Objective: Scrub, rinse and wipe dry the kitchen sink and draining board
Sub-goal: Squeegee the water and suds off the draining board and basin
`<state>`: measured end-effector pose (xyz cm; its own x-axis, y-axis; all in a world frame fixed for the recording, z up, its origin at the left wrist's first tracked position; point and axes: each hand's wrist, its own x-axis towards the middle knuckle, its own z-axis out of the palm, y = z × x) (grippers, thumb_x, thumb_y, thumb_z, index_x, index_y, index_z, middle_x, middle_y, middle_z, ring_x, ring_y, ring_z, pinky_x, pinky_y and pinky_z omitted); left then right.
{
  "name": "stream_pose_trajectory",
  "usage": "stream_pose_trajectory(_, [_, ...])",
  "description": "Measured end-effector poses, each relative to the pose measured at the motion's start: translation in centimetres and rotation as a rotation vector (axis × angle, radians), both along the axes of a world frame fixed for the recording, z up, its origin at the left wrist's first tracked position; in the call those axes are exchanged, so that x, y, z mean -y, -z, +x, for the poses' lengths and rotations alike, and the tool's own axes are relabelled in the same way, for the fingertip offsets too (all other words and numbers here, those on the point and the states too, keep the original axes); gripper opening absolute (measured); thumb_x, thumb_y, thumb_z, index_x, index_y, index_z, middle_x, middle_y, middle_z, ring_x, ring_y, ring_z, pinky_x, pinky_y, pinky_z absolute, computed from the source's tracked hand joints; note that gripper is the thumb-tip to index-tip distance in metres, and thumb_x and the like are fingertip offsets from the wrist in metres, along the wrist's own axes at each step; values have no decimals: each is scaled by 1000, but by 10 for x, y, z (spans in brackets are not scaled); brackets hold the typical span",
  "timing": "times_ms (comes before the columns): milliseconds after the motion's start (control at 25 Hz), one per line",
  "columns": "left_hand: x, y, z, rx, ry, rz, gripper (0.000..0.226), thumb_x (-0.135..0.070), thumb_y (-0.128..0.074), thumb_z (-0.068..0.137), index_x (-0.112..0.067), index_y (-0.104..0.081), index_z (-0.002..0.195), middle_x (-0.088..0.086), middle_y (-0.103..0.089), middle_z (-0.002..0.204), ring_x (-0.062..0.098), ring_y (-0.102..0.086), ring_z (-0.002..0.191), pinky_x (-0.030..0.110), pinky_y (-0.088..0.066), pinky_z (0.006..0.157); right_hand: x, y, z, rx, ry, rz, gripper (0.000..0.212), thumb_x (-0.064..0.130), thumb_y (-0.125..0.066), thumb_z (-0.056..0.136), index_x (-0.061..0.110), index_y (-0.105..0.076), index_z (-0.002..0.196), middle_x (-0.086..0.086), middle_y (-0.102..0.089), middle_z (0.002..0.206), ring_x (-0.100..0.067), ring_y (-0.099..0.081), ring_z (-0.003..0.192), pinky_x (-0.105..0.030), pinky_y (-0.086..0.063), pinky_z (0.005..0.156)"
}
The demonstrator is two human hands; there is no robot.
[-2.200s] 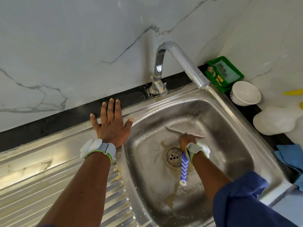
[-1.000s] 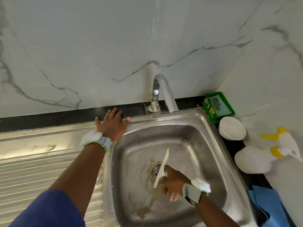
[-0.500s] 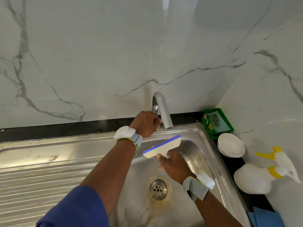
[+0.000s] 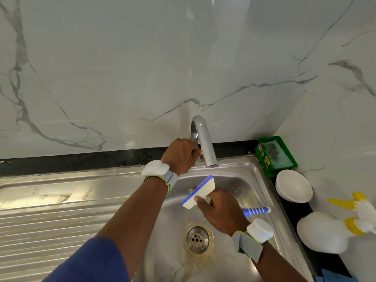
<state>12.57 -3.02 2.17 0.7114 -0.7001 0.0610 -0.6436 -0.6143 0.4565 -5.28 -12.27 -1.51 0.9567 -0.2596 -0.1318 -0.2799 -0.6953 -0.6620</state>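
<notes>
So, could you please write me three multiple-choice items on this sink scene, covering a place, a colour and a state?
1. Where is the bowl? A. in the sink B. on a shelf C. on the counter right of the sink
2. What colour is the trigger of the spray bottle? A. yellow B. red C. black
3. What is the right hand doing? A. lying flat B. gripping the scrubber C. hanging empty

1 C: it stands between the green tray and the spray bottle.
2 A: trigger and collar both show yellow.
3 B: its fingers curl round the scrubber's neck above the sink.
</notes>
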Motion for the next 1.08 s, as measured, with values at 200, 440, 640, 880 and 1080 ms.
stream_pose_trajectory(200, [-2, 10, 4, -46, -43, -81, 47, -10, -57, 97, -26, -36, 58, -3, -46, 60, 21, -45, 55, 26, -21, 59, 9, -2, 3, 85, -33, 61, 15, 36, -62, 94, 29, -69, 106, 17, -67, 82, -11, -68, 82, -28, -56, 80])
stream_pose_trajectory(440, [-12, 31, 1, -209, -199, -266, 29, -15, -60, 96, -21, -62, 68, 0, -72, 64, -9, -59, 53, 10, -38, 57, 11, -4, 5, 84, -27, 10, 45, 63, -51, 93, 22, -69, 85, 9, -67, 69, -8, -66, 66, -27, -54, 65])
stream_pose_trajectory(640, [-12, 39, 2, -283, -253, -300, 23, -20, -62, 99, -10, -70, 80, 1, -75, 70, -1, -70, 60, 19, -53, 64, 17, -3, 18, -22, 5, -35, 58, 62, -56, 92, 12, -63, 63, -3, -62, 57, -15, -58, 54, -35, -51, 58])
stream_pose_trajectory(880, [-29, 56, 13, -253, -258, -141, 23, -25, -67, 97, -16, -71, 76, -2, -72, 67, 17, -71, 66, 36, -58, 71, 11, -7, 34, -76, 14, 179, 8, 37, -66, 94, 31, -67, 88, 3, -72, 91, -15, -70, 85, -35, -58, 83])
stream_pose_trajectory(1080, [-30, 58, 17, -230, -230, -99, 26, -28, -68, 97, -15, -70, 75, -1, -73, 67, 21, -70, 69, 37, -57, 73, 7, -6, 37, -15, 170, 569, 32, 47, -64, 93, 17, -74, 94, -14, -74, 83, -23, -74, 77, -40, -59, 72])
